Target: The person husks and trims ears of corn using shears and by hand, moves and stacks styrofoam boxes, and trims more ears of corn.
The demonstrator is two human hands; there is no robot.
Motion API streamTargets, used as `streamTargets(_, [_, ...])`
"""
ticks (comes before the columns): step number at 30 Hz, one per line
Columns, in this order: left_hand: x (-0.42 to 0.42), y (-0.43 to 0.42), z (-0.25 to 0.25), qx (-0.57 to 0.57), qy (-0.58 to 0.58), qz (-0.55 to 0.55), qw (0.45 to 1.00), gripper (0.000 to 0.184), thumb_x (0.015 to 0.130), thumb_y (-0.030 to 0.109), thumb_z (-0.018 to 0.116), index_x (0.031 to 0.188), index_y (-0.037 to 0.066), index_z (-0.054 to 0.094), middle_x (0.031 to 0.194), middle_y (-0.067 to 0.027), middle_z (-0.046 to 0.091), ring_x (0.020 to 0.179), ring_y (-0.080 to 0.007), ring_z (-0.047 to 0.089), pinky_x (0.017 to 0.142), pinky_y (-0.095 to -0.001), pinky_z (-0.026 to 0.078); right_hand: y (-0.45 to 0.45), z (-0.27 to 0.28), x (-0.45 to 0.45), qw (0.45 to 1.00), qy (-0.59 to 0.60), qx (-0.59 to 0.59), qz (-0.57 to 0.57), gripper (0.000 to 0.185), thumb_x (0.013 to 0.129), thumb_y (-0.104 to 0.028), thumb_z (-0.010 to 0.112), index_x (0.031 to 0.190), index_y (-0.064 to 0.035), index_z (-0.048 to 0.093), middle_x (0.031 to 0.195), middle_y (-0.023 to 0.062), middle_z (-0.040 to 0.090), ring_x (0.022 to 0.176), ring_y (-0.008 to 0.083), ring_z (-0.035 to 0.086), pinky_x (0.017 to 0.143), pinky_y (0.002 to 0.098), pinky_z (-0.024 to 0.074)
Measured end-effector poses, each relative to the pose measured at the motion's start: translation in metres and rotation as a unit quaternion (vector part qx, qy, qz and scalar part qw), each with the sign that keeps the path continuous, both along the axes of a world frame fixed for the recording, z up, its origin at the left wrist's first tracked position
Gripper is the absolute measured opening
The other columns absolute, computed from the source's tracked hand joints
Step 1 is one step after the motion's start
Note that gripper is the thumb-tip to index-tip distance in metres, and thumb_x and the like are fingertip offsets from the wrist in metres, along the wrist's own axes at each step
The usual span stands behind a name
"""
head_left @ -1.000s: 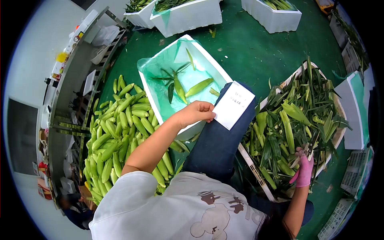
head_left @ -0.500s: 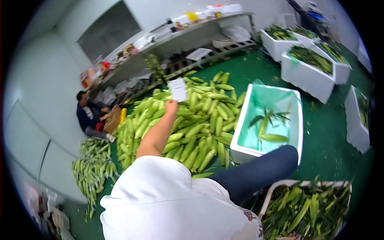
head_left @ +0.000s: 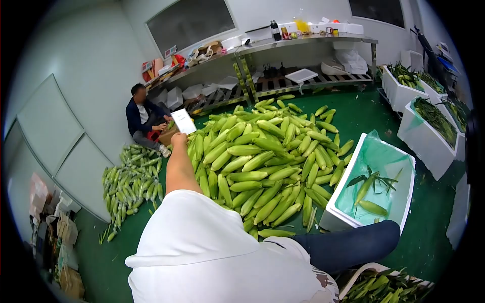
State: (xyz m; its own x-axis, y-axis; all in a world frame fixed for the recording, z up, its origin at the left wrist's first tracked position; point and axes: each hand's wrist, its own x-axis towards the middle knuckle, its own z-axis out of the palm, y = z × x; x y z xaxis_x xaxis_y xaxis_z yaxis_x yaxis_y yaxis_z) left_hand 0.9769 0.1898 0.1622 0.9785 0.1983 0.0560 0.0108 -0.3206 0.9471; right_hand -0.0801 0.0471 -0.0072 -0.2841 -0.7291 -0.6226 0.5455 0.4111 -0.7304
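My left hand is stretched out at the end of a bare forearm, its fingers closed on the lower edge of a white card. The card is held tilted and carries small dark marks too fine to read. Below and to the right of the hand spreads a large heap of corn cobs in green husks on the floor. My right hand is out of view.
A white foam box with green lining holds a few ears and leaves. A basket of husks is at bottom right. Bagged corn lies left, near a seated person. Beyond stand a metal shelf and filled foam boxes.
The view has turned left and levelled. My left hand with the card now appears farther left, towards the seated person. The right hand, partly visible over the husks before, has left the view.
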Motion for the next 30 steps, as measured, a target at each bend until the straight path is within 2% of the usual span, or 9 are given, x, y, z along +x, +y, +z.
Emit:
streamTargets(2, [-0.026, -0.014, -0.009, -0.07, 0.016, -0.052, 0.996, 0.006, 0.088, 0.014, 0.065, 0.094, 0.012, 0.064, 0.081, -0.0033, 0.067, 0.07, -0.0168, 0.066, 0.06, -0.0389, 0.05, 0.001, -0.001, -0.002, 1.0, 0.002, 0.0, 0.001, 0.039, 0.093, -0.033, 0.06, 0.12, -0.0053, 0.058, 0.104, 0.0112, 0.062, 0.092, 0.0248, 0.06, 0.079, 0.0405, 0.049])
streamTargets(3, [-0.035, -0.019, -0.01, -0.068, 0.054, -0.087, 0.992, 0.01, 0.091, 0.013, 0.064, 0.101, 0.016, 0.061, 0.085, -0.0001, 0.064, 0.072, -0.0157, 0.063, 0.065, -0.0372, 0.048, 0.001, -0.001, -0.002, 1.0, 0.002, -0.002, 0.001, 0.039, 0.093, -0.034, 0.06, 0.12, -0.0055, 0.058, 0.105, 0.0113, 0.062, 0.092, 0.0251, 0.06, 0.08, 0.0408, 0.0488])
streamTargets(7, [-0.081, -0.045, -0.013, -0.047, 0.102, -0.234, 0.966, 0.012, 0.093, 0.026, 0.067, 0.102, 0.019, 0.062, 0.099, 0.0027, 0.066, 0.093, -0.0147, 0.064, 0.081, -0.0383, 0.049, 0.012, -0.006, -0.009, 1.0, -0.002, -0.005, -0.011, 0.04, 0.092, -0.035, 0.06, 0.12, -0.006, 0.058, 0.107, 0.0117, 0.063, 0.096, 0.0262, 0.06, 0.083, 0.0424, 0.0483])
streamTargets(9, [-0.094, -0.068, -0.016, 0.041, 0.063, -0.315, 0.946, 0.016, 0.095, 0.029, 0.065, 0.104, 0.017, 0.064, 0.104, 0.003, 0.066, 0.098, -0.0144, 0.064, 0.083, -0.0382, 0.05, 0.017, -0.009, -0.014, 1.0, -0.005, -0.006, -0.019, 0.041, 0.092, -0.036, 0.06, 0.12, -0.0063, 0.057, 0.108, 0.0119, 0.063, 0.097, 0.0268, 0.06, 0.085, 0.0432, 0.0481])
streamTargets(11, [-0.122, -0.109, -0.013, 0.036, 0.023, -0.378, 0.925, 0.018, 0.095, 0.028, 0.064, 0.105, 0.013, 0.065, 0.102, 0.0017, 0.066, 0.099, -0.0141, 0.064, 0.083, -0.0352, 0.051, 0.024, -0.011, -0.018, 1.0, -0.008, -0.008, -0.028, 0.041, 0.092, -0.037, 0.06, 0.12, -0.0066, 0.057, 0.11, 0.0121, 0.063, 0.099, 0.0273, 0.06, 0.086, 0.044, 0.0478])
streamTargets(15, [-0.219, -0.212, 0.003, -0.009, -0.006, -0.556, 0.831, 0.019, 0.096, 0.023, 0.063, 0.106, 0.006, 0.065, 0.101, -0.0016, 0.068, 0.096, -0.014, 0.065, 0.083, -0.0308, 0.053, 0.044, -0.017, -0.029, 0.999, -0.014, -0.013, -0.051, 0.042, 0.092, -0.039, 0.059, 0.12, -0.0071, 0.057, 0.112, 0.0125, 0.063, 0.102, 0.0284, 0.059, 0.089, 0.0455, 0.0473])
streamTargets(21, [-0.406, -0.284, 0.053, -0.073, 0.021, -0.778, 0.624, 0.021, 0.094, 0.022, 0.068, 0.103, 0.002, 0.067, 0.095, -0.0043, 0.07, 0.09, -0.0134, 0.066, 0.085, -0.0306, 0.054, 0.077, -0.024, -0.051, 0.995, -0.02, -0.019, -0.094, 0.044, 0.092, -0.041, 0.059, 0.121, -0.0079, 0.057, 0.116, 0.0131, 0.063, 0.107, 0.0301, 0.059, 0.094, 0.0479, 0.0465])
streamTargets(25, [-0.469, -0.277, 0.082, -0.103, 0.028, -0.818, 0.565, 0.018, 0.093, 0.019, 0.07, 0.099, 0.002, 0.066, 0.093, -0.0045, 0.069, 0.087, -0.0127, 0.066, 0.087, -0.0291, 0.053, 0.097, -0.033, -0.063, 0.993, -0.023, -0.021, -0.114, 0.045, 0.092, -0.043, 0.058, 0.121, -0.0084, 0.057, 0.118, 0.0135, 0.063, 0.11, 0.0313, 0.059, 0.097, 0.0494, 0.046])
streamTargets(30, [-0.516, -0.249, 0.11, -0.121, 0.027, -0.836, 0.534, 0.018, 0.09, 0.017, 0.071, 0.091, 0.001, 0.063, 0.093, -0.0065, 0.068, 0.088, -0.0154, 0.065, 0.084, -0.0315, 0.051, 0.113, -0.047, -0.078, 0.992, -0.028, -0.029, -0.123, 0.046, 0.091, -0.045, 0.058, 0.121, -0.0091, 0.056, 0.121, 0.014, 0.063, 0.114, 0.0327, 0.058, 0.101, 0.0514, 0.0454])
